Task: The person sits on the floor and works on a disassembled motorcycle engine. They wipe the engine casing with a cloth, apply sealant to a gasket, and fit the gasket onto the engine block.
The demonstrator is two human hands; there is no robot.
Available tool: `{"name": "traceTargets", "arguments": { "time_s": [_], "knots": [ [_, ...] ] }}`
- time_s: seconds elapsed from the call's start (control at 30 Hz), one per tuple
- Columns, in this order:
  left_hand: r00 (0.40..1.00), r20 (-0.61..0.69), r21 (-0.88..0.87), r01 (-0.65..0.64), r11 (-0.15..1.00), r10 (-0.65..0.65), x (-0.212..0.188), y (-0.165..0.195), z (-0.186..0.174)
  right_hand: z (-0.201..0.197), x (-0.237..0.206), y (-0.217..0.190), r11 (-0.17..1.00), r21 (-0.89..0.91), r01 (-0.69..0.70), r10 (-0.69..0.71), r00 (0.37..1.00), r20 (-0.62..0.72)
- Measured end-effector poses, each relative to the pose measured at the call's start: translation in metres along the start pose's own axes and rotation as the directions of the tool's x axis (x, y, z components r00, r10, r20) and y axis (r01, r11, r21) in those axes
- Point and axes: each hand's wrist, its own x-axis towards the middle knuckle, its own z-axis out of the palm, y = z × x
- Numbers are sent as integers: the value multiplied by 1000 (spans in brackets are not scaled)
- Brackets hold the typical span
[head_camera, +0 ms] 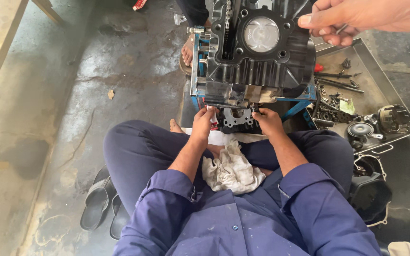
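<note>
I sit cross-legged on the floor in blue work clothes. A black engine block stands in front of me on a blue metal stand, its round piston top and a chain facing up. Just below it, my left hand and my right hand hold a thin grey gasket by its two sides. A small red and white tube sits by my left fingers.
Another person's hand reaches in at the top right, and a sandalled foot rests beyond the stand. A metal tray of bolts and parts lies to the right. White rag in my lap. Black sandals at left, black cover at right.
</note>
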Motion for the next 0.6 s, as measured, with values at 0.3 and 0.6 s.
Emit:
{"name": "traceTargets", "arguments": {
  "time_s": [0.3, 0.6],
  "knots": [
    [998, 22, -81, -64, 995, 66, -28, 8, -11, -2, -16, 15, 984, 90, 157, -153, 987, -43],
    [991, 71, -190, -96, 977, 111, -98, 39, -11, -10, -93, 8, 981, -34, 190, -193, 964, -181]
  ]
}}
